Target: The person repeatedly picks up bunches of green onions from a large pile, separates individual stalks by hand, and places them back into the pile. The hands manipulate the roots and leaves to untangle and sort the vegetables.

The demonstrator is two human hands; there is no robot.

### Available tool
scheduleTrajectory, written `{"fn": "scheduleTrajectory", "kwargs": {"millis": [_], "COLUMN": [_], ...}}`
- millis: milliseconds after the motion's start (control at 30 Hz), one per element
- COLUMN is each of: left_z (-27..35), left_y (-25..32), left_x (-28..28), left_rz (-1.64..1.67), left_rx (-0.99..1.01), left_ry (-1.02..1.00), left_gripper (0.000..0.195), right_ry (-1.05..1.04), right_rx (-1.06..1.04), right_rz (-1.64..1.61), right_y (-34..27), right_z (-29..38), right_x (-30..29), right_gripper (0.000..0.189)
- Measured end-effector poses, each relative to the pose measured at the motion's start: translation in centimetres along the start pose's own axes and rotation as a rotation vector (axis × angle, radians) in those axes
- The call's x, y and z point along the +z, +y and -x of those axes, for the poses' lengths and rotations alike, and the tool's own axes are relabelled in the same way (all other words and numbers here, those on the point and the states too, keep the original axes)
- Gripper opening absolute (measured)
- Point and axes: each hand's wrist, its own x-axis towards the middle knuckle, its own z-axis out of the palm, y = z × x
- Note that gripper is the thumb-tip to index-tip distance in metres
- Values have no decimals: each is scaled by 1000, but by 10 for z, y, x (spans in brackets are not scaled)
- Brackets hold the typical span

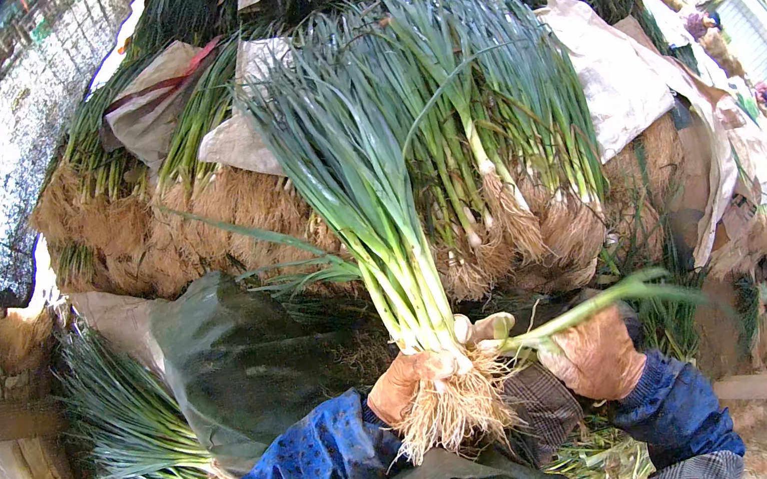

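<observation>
My left hand [408,384] is closed around the white base of a bunch of green onions [403,289]; its pale roots hang over the fingers and the leaves point up and away. Close by on the right, my right hand [593,353] grips a single green onion stalk [593,307], whose leaf end points right and whose root end nearly touches the bunch. Both hands look gloved, with blue sleeves. Just beyond them a row of loose green onions [541,137] leans on a large pile, roots towards me.
Behind lie stacked bundles with brown roots [228,220]. White sacking [614,71] covers part of the pile at right. A dark green cloth [244,362] lies at left, beside more green onions [132,418]. Leaf scraps [601,450] lie low at right. People appear small at far right.
</observation>
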Motion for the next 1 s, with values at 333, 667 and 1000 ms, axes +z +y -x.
{"fn": "scheduleTrajectory", "kwargs": {"millis": [333,667,1000], "left_z": [30,56,52], "left_y": [15,37,33], "left_x": [-1,37,35], "left_rz": [177,114,69], "left_rx": [-12,83,-10], "left_ry": [94,268,321], "left_gripper": [37,24,32], "right_ry": [616,623,382], "right_rx": [59,-263,187], "right_rz": [-234,-610,-1291], "right_y": [-38,-53,-57], "right_z": [-75,-112,-103], "right_x": [-13,-16,-3], "right_gripper": [32,14,17]}}
